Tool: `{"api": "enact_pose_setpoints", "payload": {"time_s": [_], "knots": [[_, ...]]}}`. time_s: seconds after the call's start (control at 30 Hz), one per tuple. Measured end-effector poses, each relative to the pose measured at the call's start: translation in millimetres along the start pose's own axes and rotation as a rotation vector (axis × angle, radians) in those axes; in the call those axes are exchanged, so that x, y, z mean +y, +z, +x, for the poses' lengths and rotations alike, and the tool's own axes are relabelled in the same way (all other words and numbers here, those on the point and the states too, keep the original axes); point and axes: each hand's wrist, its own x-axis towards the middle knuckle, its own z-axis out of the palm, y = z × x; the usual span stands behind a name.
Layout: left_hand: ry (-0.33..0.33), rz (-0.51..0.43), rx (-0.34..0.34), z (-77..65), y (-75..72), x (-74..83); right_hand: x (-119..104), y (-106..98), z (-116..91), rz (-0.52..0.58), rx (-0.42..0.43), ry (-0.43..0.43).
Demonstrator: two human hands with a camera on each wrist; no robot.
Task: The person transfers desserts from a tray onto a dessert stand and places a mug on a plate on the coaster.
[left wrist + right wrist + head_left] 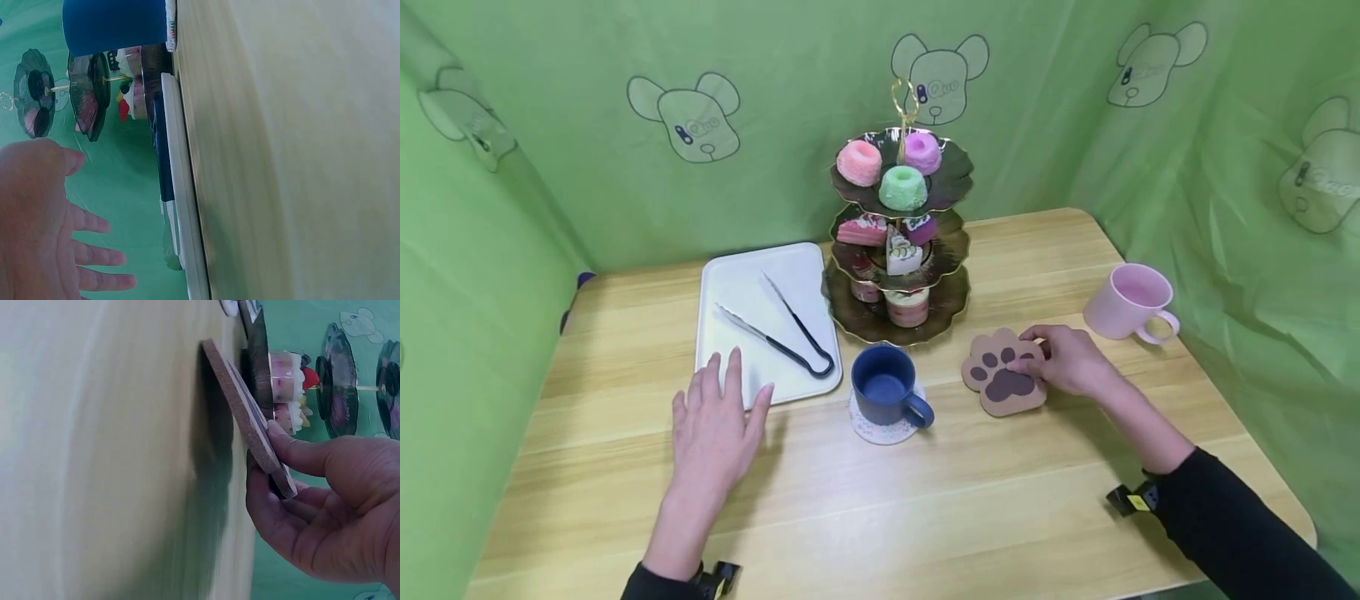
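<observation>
My right hand (1070,360) pinches a brown paw-shaped coaster (1006,385) by its right edge, thumb on top and fingers beneath. In the right wrist view the coaster (240,409) is tilted, its near side raised over the tabletop with a shadow under it. My left hand (711,425) is spread with straight fingers, holding nothing, above the table at the front edge of a white tray (775,265). Black-handled tongs (808,342) lie on that tray, tips apart. Between the hands a dark blue mug (880,400) stands on a round speckled coaster (883,433), handle to the right.
Behind the mug rises a three-tier stand (951,171) with small ring cakes, cake slices and cups of layered dessert. A pink mug (1108,308) stands at the table's right edge. Green curtains (790,67) hang around the back and sides of the wooden table (925,525).
</observation>
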Motion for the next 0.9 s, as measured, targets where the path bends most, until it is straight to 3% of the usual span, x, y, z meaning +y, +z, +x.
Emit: {"api": "enact_pose_setpoints", "payload": {"time_s": [0.1, 0.2, 0.43, 0.6, 0.7, 0.77, 0.83, 0.9], "knots": [[-0.006, -0.003, -0.010, -0.8, -0.2, -0.4, 0, 8, -1, -0.088, 0.086, -0.076], [-0.008, -0.003, -0.010, -1.9, -0.6, -1.1, -1, 16, 0, -0.140, 0.113, -0.123], [-0.009, 0.003, -0.003, -2.6, -3.4, -3.0, -3, 25, 4, -0.175, 0.111, -0.103], [-0.012, 0.004, -0.011, -2.8, -4.9, -3.5, -5, 25, 1, -0.212, 0.165, -0.119], [-0.018, 0.011, -0.032, -4.1, -6.4, -2.4, -4, 12, -5, -0.185, 0.240, -0.125], [-0.024, 0.015, -0.041, -4.9, -6.7, -1.5, 2, -4, -12, -0.162, 0.350, -0.140], [-0.032, 0.014, -0.042, -5.6, -6.9, -0.9, 13, -28, -20, -0.148, 0.429, -0.090], [-0.036, 0.011, -0.028, -6.4, -6.5, -0.9, 30, -52, -27, -0.156, 0.490, 0.012]]}}
